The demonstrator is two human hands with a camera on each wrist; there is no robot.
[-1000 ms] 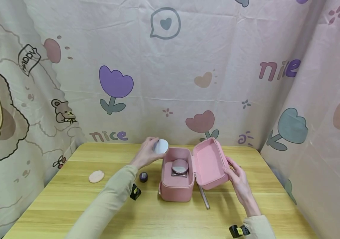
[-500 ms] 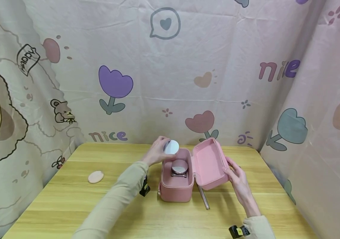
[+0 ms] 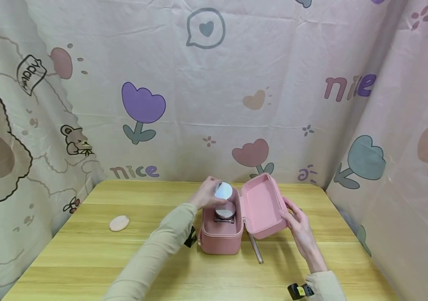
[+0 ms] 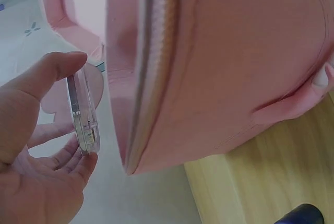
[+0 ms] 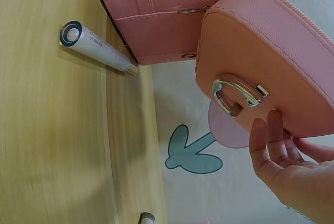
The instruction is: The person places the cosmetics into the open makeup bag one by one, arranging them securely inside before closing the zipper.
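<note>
My left hand (image 3: 207,195) pinches a round compact (image 3: 223,191) by its rim, above the far left part of the pink cosmetic case (image 3: 221,244). The left wrist view shows the compact edge-on, with a silver side and a clear side, just outside the zipped rim. Inside the case lie another round compact (image 3: 225,209) and a flat, shiny-edged item (image 3: 224,220) partly under it. At the right, my right hand (image 3: 301,228) holds the case's opened lid (image 3: 262,205) by its outer edge. Its fingers touch the lid's top near a metal-ended handle (image 5: 237,91).
A slim silvery tube (image 3: 256,248) lies right of the case, under the lid. A pale round puff (image 3: 119,223) is on the table (image 3: 85,267) at left. The left wrist view catches a dark round-topped item (image 4: 302,215). A printed curtain (image 3: 198,104) hangs behind.
My left hand has moved right and slightly down with the compact, from beside the case to over its opening. The left arm now hides the small dark jar. The right hand keeps its place.
</note>
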